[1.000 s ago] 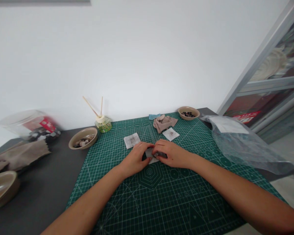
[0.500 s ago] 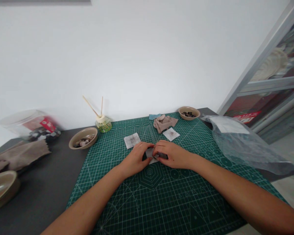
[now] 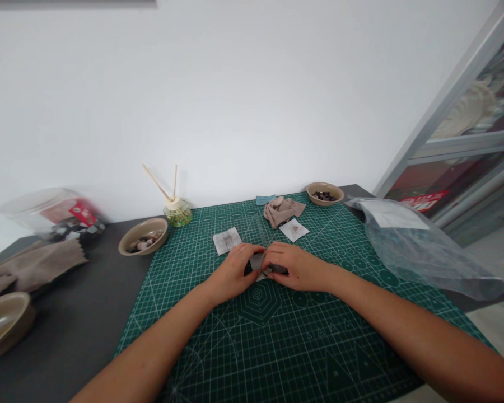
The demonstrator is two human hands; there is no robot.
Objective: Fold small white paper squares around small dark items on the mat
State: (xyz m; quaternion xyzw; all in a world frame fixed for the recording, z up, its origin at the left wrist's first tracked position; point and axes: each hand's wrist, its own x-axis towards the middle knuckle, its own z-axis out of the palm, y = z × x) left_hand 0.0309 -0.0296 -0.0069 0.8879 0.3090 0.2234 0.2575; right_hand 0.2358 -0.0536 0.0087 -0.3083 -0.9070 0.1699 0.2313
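Observation:
My left hand (image 3: 234, 270) lies on the green cutting mat (image 3: 210, 347), its thumb and fingertips pressing the edges of a small pale square sheet (image 3: 257, 261). My right hand (image 3: 292, 266) is closed, with bent fingers pinching a small greyish piece (image 3: 267, 271) against that sheet. Most of the piece is hidden under the fingers, so its kind cannot be made out. Just beyond my left hand is a smudged white square sheet (image 3: 227, 241). A second white square with a dark smudge (image 3: 294, 230) lies past my right hand.
A crumpled beige cloth (image 3: 282, 211) and a blue piece (image 3: 265, 200) lie at the back. Bowls of small pieces stand left (image 3: 144, 237) and right (image 3: 325, 194). A reed diffuser (image 3: 178, 212) is by the wall. A clear plastic bag (image 3: 420, 252) lies right.
The fingers of my right hand have shifted slightly toward me over the sheet with the small piece. My left hand stays in place.

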